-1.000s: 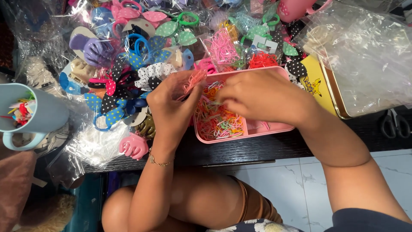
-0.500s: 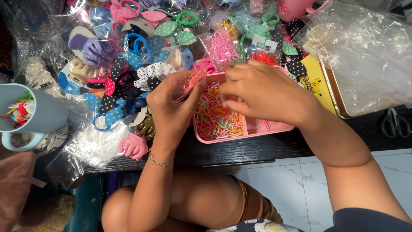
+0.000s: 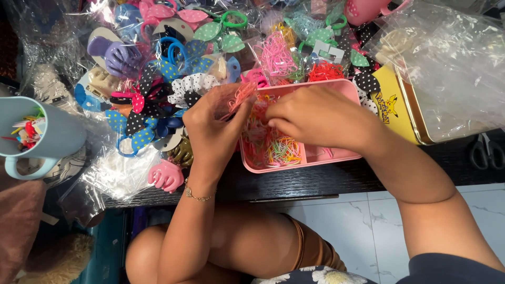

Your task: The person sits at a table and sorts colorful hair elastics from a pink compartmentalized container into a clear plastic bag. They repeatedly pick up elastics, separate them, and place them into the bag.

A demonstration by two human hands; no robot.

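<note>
A pink plastic tray (image 3: 336,155) sits at the front edge of a dark table and holds a heap of small coloured elastic bands (image 3: 276,147). My left hand (image 3: 213,129) is closed on a small clear bag of pink bands (image 3: 239,97) just left of the tray. My right hand (image 3: 315,115) hovers over the tray, its fingertips pinched together on a few bands beside the bag's mouth. My bent knees show below the table.
Bagged hair bows, polka-dot bands and claw clips (image 3: 163,176) crowd the table's left and back. A light blue mug (image 3: 44,139) stands at the left. A yellow tin (image 3: 400,105) with crinkled clear bags is right of the tray, and black scissors (image 3: 486,152) lie far right.
My right hand has edged left over the tray toward the small bag. My left hand stays in place with the bag.
</note>
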